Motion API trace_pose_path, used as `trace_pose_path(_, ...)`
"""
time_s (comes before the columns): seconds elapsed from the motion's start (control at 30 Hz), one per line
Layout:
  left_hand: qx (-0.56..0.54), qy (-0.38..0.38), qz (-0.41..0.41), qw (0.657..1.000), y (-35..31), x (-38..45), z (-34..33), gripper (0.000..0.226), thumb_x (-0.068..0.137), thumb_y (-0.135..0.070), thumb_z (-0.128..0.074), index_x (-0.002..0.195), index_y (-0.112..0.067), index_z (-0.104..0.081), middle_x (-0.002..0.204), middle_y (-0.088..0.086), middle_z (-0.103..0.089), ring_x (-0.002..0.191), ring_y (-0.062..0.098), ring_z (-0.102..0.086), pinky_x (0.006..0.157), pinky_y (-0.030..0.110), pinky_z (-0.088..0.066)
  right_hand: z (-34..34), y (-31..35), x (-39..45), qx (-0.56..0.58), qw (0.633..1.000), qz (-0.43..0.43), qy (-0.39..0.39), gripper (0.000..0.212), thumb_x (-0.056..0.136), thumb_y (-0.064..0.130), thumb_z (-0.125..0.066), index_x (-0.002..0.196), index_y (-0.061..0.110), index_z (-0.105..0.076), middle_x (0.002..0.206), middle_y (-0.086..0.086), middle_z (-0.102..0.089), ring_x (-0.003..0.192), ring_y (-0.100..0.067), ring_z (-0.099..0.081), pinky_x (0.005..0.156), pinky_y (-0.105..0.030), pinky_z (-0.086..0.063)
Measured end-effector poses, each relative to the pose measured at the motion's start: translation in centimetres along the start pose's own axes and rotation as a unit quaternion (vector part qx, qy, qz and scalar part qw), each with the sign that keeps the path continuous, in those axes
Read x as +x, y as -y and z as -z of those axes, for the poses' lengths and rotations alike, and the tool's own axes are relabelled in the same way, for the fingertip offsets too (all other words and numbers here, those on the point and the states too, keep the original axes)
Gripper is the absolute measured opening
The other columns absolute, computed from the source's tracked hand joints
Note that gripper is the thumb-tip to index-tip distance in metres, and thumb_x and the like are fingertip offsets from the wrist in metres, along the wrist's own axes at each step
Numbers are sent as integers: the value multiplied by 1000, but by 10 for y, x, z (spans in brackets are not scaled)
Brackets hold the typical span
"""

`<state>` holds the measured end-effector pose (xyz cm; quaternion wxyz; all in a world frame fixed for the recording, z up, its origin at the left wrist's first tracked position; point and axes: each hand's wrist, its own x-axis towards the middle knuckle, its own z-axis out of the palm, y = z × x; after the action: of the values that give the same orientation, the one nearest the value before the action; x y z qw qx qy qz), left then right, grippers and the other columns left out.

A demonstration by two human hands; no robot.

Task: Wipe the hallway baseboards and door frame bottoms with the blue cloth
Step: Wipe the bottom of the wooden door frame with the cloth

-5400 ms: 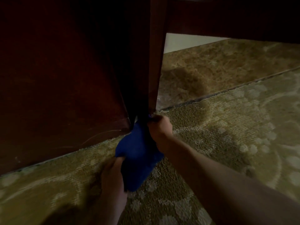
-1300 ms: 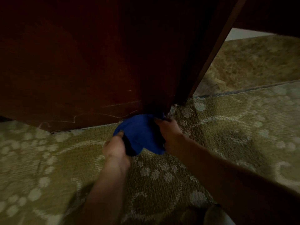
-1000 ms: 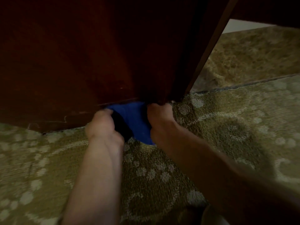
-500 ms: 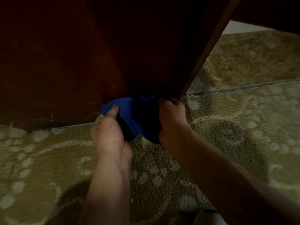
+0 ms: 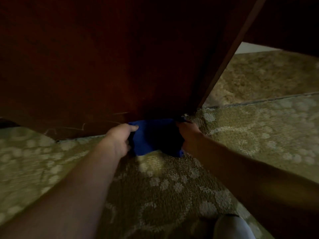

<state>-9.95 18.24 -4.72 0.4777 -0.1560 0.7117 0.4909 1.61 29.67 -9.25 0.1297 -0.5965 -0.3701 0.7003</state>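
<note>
The blue cloth (image 5: 151, 137) is stretched between both hands, low against the foot of the dark wooden door frame (image 5: 172, 94), where wood meets carpet. My left hand (image 5: 120, 137) grips its left edge, thumb on top. My right hand (image 5: 188, 133) grips the right edge near the frame's corner; its fingers are partly hidden in shadow. The cloth's lower part lies on the carpet.
Dark red-brown wood panelling (image 5: 69, 75) with pale scratches runs left along the floor. Patterned olive carpet (image 5: 155, 187) lies under my arms. Beyond the frame's right edge a doorway opens onto a different carpet (image 5: 259, 75), past a seam. My knee (image 5: 229, 226) shows at the bottom.
Over the last second both hands spread further apart, pulling the cloth wider at the frame's foot. Five seconds ago the cloth hung bunched at the frame's corner.
</note>
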Motion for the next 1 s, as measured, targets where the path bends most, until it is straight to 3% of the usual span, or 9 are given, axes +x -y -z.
trace_pose_path(0.13,37,-5,-5,999,-19,-23,45,17,92,-14,-60,107,-7,-58,110,14,-61,96,31,-60,78,41,-48,-24,1,-40,-103,994,40,18,36,94,6,-44,129,9,-51,113,-14,-62,100,-34,-63,86,-45,-55)
trace_pose_path(0.2,48,1,-1,999,-17,-42,63,9,92,-14,-59,96,-7,-59,108,15,-62,95,32,-59,83,42,-47,-29,-3,-60,-146,988,32,30,34,94,8,-44,128,9,-51,111,-13,-61,97,-33,-62,82,-42,-54)
trace_pose_path(0.27,54,17,14,998,-8,-59,76,8,94,-13,-55,91,-6,-58,96,15,-62,82,31,-59,75,41,-50,-28,-3,-77,-188,981,22,31,27,94,5,-45,120,4,-55,99,-12,-61,82,-29,-60,68,-38,-52)
trace_pose_path(0.37,52,47,21,997,2,-76,86,10,96,-11,-52,86,-7,-54,83,11,-57,70,25,-55,58,34,-45,-17,-1,-96,-233,972,10,2,28,92,5,-51,119,1,-57,110,-23,-64,91,-34,-64,82,-47,-57)
trace_pose_path(0.53,50,39,-17,998,12,-53,97,12,94,-8,-52,104,-3,-57,87,11,-55,74,24,-54,62,34,-42,-22,6,-112,-166,986,32,-6,22,91,3,-57,112,-2,-62,110,-24,-67,93,-36,-66,76,-42,-53)
trace_pose_path(0.67,43,-52,-77,995,7,-21,102,29,91,-15,-60,120,-10,-60,105,8,-62,94,26,-59,87,36,-52,-49,-20,-96,-41,998,43,9,15,93,8,-57,106,7,-65,105,-16,-69,96,-34,-68,82,-43,-56)
trace_pose_path(0.8,103,-58,-143,983,12,-2,110,43,95,-20,-54,138,-20,-47,131,5,-55,91,17,-54,77,29,-44,-71,-50,-68,30,999,22,31,21,96,9,-54,115,10,-62,105,-12,-69,89,-27,-68,64,-32,-58)
trace_pose_path(0.9,126,-29,-155,979,30,18,114,47,98,-21,-51,143,-16,-40,123,0,-56,74,8,-48,66,23,-42,-80,-67,-55,1,999,13,44,28,95,21,-57,122,15,-60,112,-11,-69,99,-31,-68,83,-46,-58)
trace_pose_path(1.0,110,-7,-131,985,30,26,116,56,96,-26,-54,147,-16,-34,138,2,-50,110,19,-55,84,29,-44,-86,-70,-50,-40,998,12,41,28,96,24,-56,124,21,-56,115,-8,-67,103,-31,-67,92,-53,-53)
